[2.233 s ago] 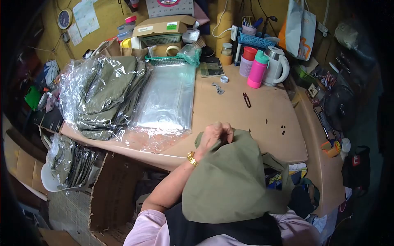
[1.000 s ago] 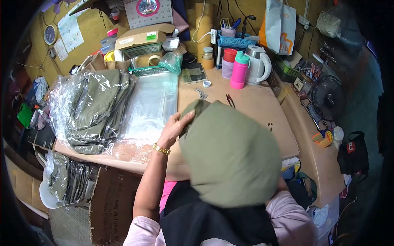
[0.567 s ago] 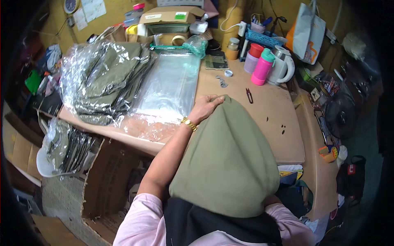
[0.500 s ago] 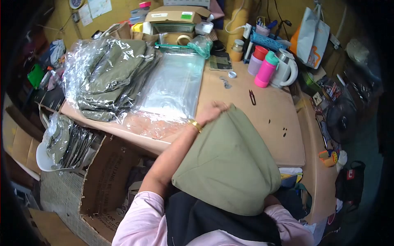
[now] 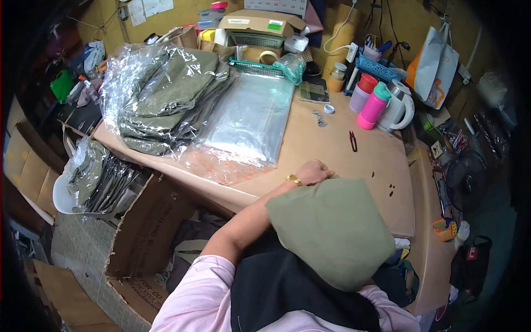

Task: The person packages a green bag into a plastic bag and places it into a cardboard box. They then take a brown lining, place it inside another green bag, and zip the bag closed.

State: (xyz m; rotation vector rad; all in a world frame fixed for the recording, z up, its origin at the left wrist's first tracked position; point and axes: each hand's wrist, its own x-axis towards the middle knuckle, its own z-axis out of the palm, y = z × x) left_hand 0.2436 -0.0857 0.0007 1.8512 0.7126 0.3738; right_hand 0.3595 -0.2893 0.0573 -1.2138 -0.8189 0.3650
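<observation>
My left hand [image 5: 314,172], with a gold bracelet at the wrist, is closed on the upper edge of an olive-green cloth item [image 5: 334,229]. The cloth bulges out in front of my chest, over the table's near edge. My right hand is hidden behind or inside the cloth; only the sleeve on that side shows. To the left on the table, folded olive garments in clear plastic [image 5: 171,91] lie piled up. Beside them is a stack of flat clear plastic bags [image 5: 249,119].
Thread snips [image 5: 353,141] lie on the table [image 5: 310,141], with a pink bottle [image 5: 374,108] and a kettle [image 5: 397,108] behind. A cardboard box [image 5: 135,249] holding cloth stands below on the left, near a white tub [image 5: 63,196] of bagged garments.
My left hand has come down and nearer to me with the cloth's edge. The cloth's pointed top has folded lower. The view has shifted slightly.
</observation>
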